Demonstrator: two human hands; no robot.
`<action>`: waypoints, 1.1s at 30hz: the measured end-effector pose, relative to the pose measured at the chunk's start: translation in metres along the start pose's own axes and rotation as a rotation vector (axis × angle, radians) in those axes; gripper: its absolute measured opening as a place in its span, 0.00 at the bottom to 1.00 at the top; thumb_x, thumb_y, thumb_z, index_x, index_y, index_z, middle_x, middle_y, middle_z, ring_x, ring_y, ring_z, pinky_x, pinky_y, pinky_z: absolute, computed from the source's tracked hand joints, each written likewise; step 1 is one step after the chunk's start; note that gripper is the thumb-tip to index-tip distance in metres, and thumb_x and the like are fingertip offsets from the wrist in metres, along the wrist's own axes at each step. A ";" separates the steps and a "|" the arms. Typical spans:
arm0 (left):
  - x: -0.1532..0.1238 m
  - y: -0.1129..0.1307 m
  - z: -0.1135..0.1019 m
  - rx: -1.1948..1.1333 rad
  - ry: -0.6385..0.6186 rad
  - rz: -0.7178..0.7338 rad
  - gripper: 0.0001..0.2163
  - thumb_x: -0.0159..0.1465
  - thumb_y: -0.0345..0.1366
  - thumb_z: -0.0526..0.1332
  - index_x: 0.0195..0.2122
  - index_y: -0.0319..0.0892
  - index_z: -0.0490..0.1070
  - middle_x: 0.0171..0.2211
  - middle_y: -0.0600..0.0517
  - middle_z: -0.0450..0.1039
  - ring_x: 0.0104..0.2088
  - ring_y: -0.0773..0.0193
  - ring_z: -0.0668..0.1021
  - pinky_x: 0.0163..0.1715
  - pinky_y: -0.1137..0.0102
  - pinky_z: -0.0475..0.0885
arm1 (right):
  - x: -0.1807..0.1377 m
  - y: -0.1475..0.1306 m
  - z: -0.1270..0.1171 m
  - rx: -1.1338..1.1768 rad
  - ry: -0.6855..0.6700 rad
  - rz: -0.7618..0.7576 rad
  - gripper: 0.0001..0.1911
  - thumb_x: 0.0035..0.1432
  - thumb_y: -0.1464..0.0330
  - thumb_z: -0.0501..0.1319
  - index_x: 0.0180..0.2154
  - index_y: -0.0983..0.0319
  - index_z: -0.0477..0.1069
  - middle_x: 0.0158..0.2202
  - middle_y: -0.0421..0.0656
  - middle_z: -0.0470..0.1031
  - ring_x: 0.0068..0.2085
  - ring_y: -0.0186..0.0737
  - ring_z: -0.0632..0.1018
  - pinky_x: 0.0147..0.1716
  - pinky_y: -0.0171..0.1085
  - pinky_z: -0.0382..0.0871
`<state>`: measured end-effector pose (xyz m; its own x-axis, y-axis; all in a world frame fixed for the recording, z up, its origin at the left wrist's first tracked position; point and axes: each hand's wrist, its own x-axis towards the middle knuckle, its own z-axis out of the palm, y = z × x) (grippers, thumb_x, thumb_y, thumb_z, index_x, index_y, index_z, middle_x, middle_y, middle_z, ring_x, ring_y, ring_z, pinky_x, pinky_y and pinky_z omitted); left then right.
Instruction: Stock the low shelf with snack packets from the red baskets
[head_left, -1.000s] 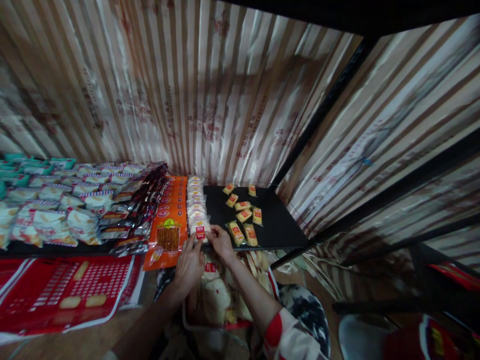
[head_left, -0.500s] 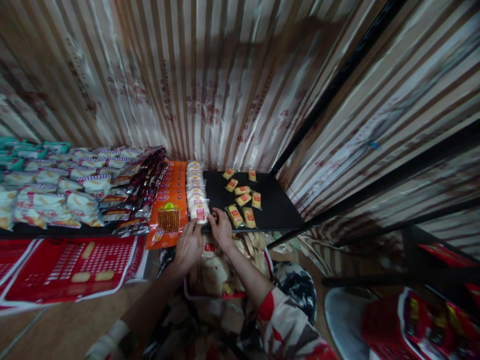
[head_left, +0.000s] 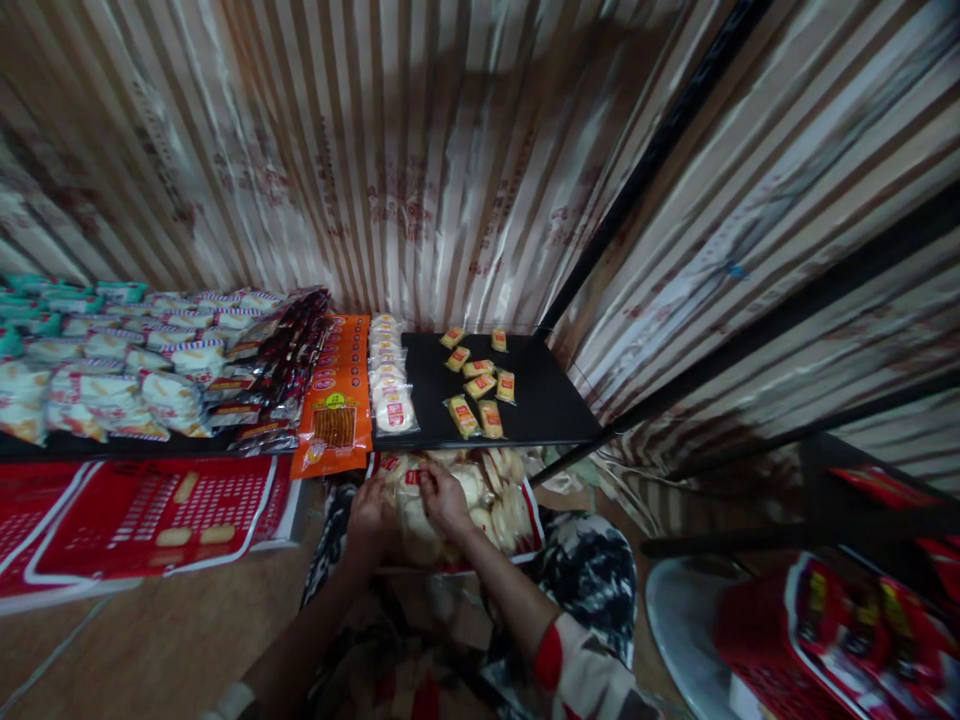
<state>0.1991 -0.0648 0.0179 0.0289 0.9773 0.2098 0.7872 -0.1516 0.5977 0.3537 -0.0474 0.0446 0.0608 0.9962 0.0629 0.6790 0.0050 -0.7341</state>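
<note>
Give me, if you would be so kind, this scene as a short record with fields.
Left hand: at the left side of the basket; grip unclear
Right hand: over the basket, fingertips at a red-labelled packet
Basket contents: pale, flat, round pieces
Shelf, left to right: pale bags, dark packs, orange pouch, column of white packets, scattered yellow packets
Backdrop: striped sheeting

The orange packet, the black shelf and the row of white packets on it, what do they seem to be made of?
Orange packet: probably plastic film, smooth and printed, judging by its thin, flat sheet look.
Black shelf: perhaps painted metal or coated board; its flat, dark, dull surface leaves that open.
White packets: likely thin clear plastic around something pale, given the see-through edges.
</note>
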 end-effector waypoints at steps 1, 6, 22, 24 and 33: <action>0.000 -0.003 -0.002 -0.017 -0.029 -0.069 0.18 0.55 0.28 0.49 0.46 0.37 0.68 0.47 0.42 0.71 0.50 0.57 0.71 0.52 0.61 0.66 | -0.001 0.001 -0.001 0.001 -0.013 -0.007 0.13 0.58 0.70 0.50 0.41 0.63 0.71 0.40 0.47 0.76 0.41 0.40 0.75 0.42 0.36 0.66; -0.013 -0.011 -0.015 -0.048 -0.215 -0.303 0.19 0.56 0.26 0.47 0.46 0.39 0.69 0.46 0.45 0.73 0.49 0.60 0.73 0.51 0.66 0.65 | -0.014 0.000 -0.005 0.016 -0.086 -0.023 0.12 0.58 0.69 0.51 0.38 0.61 0.73 0.36 0.44 0.76 0.38 0.38 0.75 0.39 0.35 0.66; -0.045 0.015 -0.009 -0.001 -0.403 -0.267 0.22 0.58 0.29 0.52 0.55 0.36 0.61 0.56 0.42 0.63 0.56 0.61 0.66 0.54 0.67 0.61 | -0.060 0.021 -0.036 -0.117 -0.067 -0.010 0.15 0.53 0.78 0.52 0.38 0.62 0.74 0.40 0.45 0.76 0.44 0.39 0.74 0.46 0.36 0.64; -0.048 0.018 -0.006 0.014 -0.393 -0.246 0.23 0.57 0.27 0.52 0.55 0.37 0.61 0.57 0.42 0.62 0.58 0.61 0.64 0.56 0.65 0.59 | -0.063 0.024 -0.039 -0.122 -0.074 -0.019 0.15 0.52 0.78 0.52 0.38 0.63 0.74 0.41 0.46 0.75 0.44 0.39 0.74 0.46 0.36 0.64; -0.064 0.028 0.001 0.027 -0.356 -0.159 0.25 0.57 0.26 0.50 0.58 0.33 0.57 0.61 0.40 0.55 0.62 0.59 0.55 0.59 0.64 0.55 | -0.062 0.020 -0.039 -0.189 -0.111 -0.036 0.15 0.53 0.77 0.53 0.38 0.63 0.75 0.41 0.46 0.76 0.45 0.40 0.73 0.47 0.36 0.63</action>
<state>0.2199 -0.1310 0.0200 0.1133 0.9792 -0.1682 0.8146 0.0054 0.5800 0.3922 -0.1125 0.0523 -0.0398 0.9992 0.0048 0.8049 0.0349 -0.5924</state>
